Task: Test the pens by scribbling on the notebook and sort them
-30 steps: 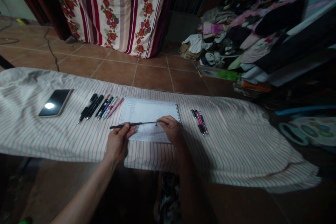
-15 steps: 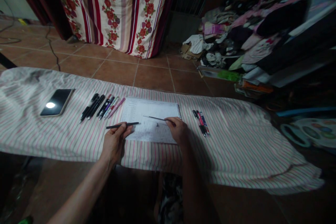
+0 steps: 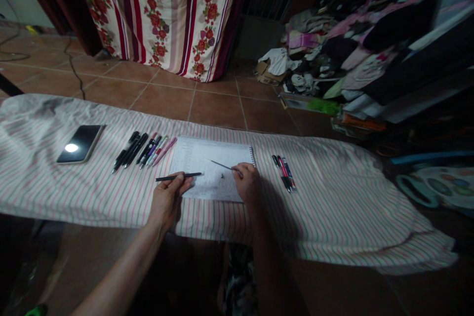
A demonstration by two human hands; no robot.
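Note:
My left hand (image 3: 167, 200) is closed around a black pen barrel (image 3: 191, 175), held level over the near left part of a spiral notebook (image 3: 202, 145). A thin pen refill (image 3: 219, 164), dark with a pale far end, is pinched in my right hand (image 3: 247, 183). It points left and slightly away, above the page. Between the hands, a small dark piece (image 3: 222, 176) rests on the paper, too small to name. Handwriting covers much of the page.
Several pens (image 3: 142, 150) lie side by side left of the notebook, with a phone (image 3: 80, 144) beyond them. To the right is a smaller group of pens (image 3: 284, 174). A striped cloth (image 3: 333, 207) covers the table. Clothes (image 3: 351, 44) are piled behind on the right.
My left hand has shifted a little to the right with the pen barrel. My right hand has moved slightly left, and the refill now slants more.

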